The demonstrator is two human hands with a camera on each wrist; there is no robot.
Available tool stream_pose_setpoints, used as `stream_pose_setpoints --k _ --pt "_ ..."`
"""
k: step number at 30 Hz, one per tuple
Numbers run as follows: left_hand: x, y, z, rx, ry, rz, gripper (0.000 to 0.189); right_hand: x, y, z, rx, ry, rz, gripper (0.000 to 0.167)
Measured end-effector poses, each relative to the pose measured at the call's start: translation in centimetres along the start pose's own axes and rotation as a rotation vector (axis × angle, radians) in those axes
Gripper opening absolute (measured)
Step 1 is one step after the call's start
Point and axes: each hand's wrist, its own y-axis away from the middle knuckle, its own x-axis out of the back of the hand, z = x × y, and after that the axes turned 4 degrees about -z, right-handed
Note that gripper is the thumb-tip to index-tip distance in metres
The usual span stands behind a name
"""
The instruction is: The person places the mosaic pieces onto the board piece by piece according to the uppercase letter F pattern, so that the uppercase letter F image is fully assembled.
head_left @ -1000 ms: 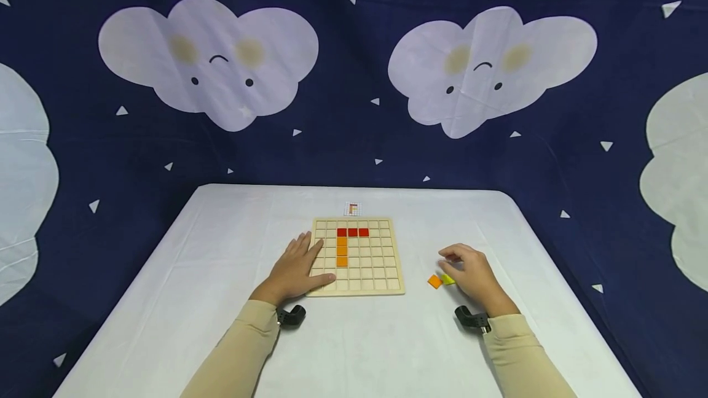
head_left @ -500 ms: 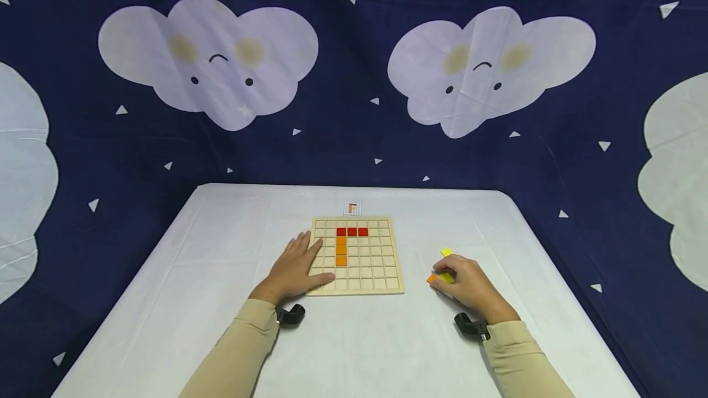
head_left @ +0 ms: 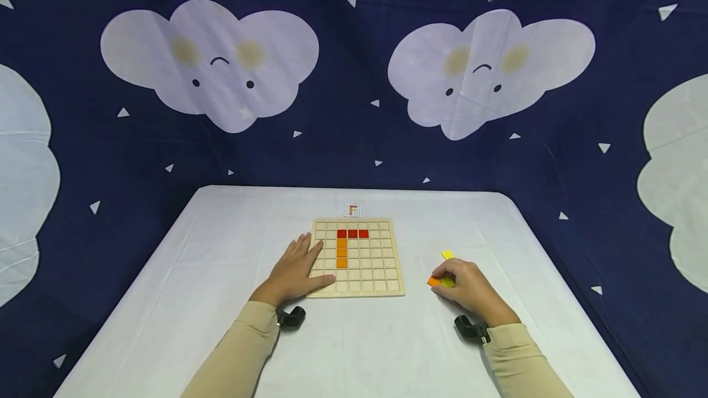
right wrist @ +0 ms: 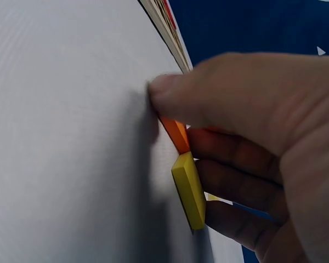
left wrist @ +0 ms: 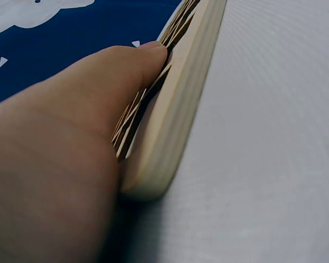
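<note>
My left hand (head_left: 293,269) lies with straight fingers over the left edge of a wooden grid board (head_left: 381,272). In the left wrist view, its thumb (left wrist: 137,66) rests on the board's rim. My right hand (head_left: 470,287) pinches an orange square tile (right wrist: 174,131) between thumb and fingers, low over the white tablecloth to the right of the board. Right beside that tile is a yellow tile (right wrist: 189,192), close to the curled fingers. Another yellow tile (head_left: 447,255) lies just beyond the hand. On the board sit a row of red tiles (head_left: 353,234) and a column of orange tiles (head_left: 342,253).
A small printed card (head_left: 353,210) with a coloured grid pattern lies behind the board. The white-covered table (head_left: 354,349) ends at a dark blue cloth (head_left: 354,78) with clouds. Each wrist wears a black camera (head_left: 470,328).
My right hand has shifted down to the orange tile and brought thumb and fingers together on it, uncovering the farther yellow tile. The left hand stays on the board.
</note>
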Motion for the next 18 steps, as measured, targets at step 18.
stream_pose_setpoints --k 18 --pt "0.23 0.2 0.27 -0.003 0.005 -0.003 0.105 -0.63 -0.14 -0.32 0.011 0.013 0.05 0.024"
